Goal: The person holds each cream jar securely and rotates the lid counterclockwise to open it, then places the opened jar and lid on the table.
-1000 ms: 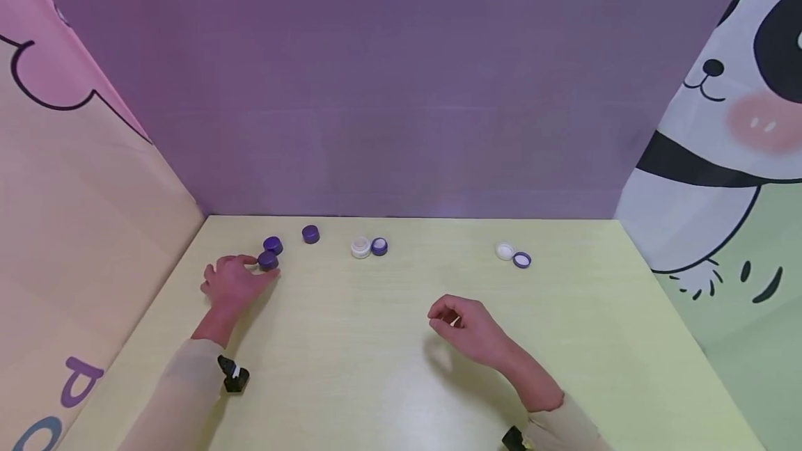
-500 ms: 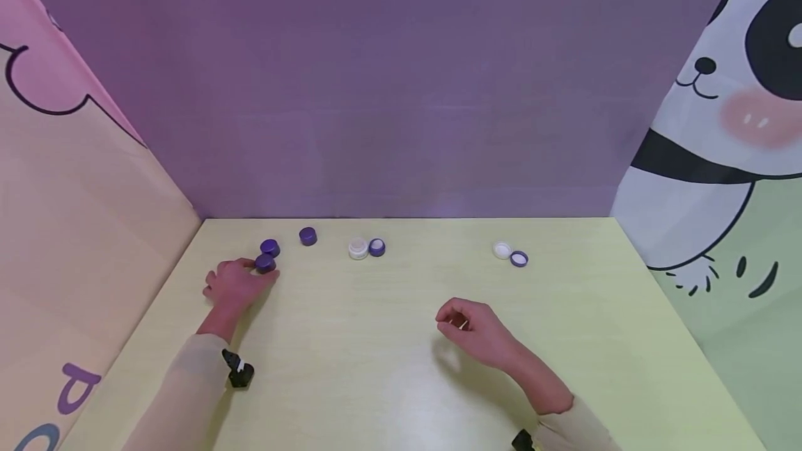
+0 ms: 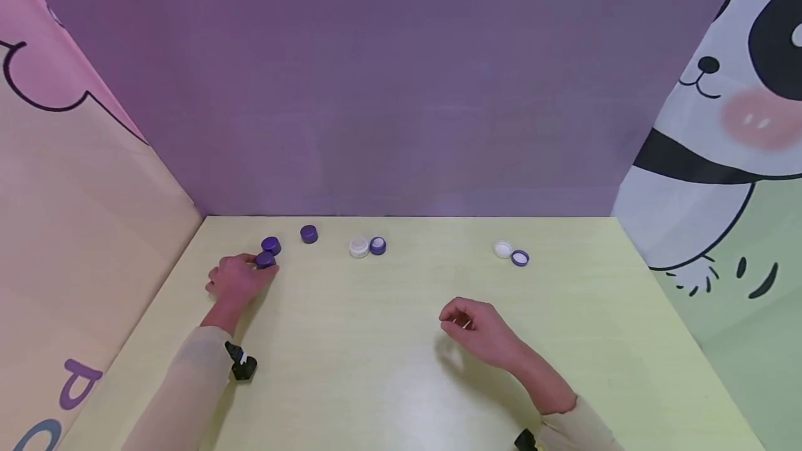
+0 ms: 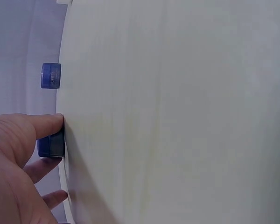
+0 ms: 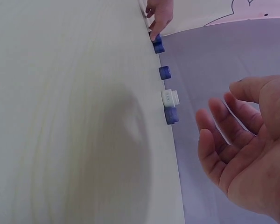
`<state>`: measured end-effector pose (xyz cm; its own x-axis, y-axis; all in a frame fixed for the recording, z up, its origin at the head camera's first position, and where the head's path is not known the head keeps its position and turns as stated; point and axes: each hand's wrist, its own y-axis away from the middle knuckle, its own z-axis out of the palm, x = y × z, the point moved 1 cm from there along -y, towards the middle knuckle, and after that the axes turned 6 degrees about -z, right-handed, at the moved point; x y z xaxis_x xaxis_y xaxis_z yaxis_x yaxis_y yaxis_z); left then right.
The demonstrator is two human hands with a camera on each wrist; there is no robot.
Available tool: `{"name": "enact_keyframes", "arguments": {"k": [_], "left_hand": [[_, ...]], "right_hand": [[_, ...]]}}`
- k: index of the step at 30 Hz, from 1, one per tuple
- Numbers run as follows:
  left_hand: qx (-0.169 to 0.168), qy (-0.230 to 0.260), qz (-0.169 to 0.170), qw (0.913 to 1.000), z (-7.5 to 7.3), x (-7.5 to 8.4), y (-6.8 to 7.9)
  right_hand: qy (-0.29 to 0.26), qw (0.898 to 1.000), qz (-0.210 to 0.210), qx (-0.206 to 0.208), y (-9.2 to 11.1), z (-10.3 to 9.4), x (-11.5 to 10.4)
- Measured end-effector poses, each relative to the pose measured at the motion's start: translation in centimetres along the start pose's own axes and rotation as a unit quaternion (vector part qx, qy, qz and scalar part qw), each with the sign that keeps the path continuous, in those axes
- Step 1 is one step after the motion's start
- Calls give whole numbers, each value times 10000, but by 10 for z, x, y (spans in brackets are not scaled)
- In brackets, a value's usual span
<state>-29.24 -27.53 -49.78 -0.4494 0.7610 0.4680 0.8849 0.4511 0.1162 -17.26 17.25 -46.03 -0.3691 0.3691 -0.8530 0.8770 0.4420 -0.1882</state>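
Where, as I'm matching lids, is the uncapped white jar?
In the head view, the white jar stands left of centre near the table's far edge, between a purple jar and a white-topped purple jar.

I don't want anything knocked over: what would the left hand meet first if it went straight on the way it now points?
Probably the farther purple container, just beyond the nearer purple container that the left hand pinches; whether the two touch is hard to tell.
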Motion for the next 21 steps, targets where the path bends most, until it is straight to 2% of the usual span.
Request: {"name": "enact_keyframes", "arguments": {"k": [4, 9, 15, 19, 21], "left_hand": [[52, 16, 68, 10000, -1, 1, 0], [51, 121, 282, 9995, -3, 0, 5], [115, 631, 524, 9966, -11, 4, 16], [306, 933, 1007, 9901, -14, 13, 26], [431, 1052, 1312, 9848, -15, 18, 33]], "right_hand": [[-77, 10000, -2, -30, -1, 1, 17], [-224, 9996, -87, -112, 0, 0, 24], [-154, 9996, -154, -168, 0, 0, 26], [-55, 9997, -66, -220, 3, 0, 27], [192, 9995, -84, -216, 4, 0, 27]]}}
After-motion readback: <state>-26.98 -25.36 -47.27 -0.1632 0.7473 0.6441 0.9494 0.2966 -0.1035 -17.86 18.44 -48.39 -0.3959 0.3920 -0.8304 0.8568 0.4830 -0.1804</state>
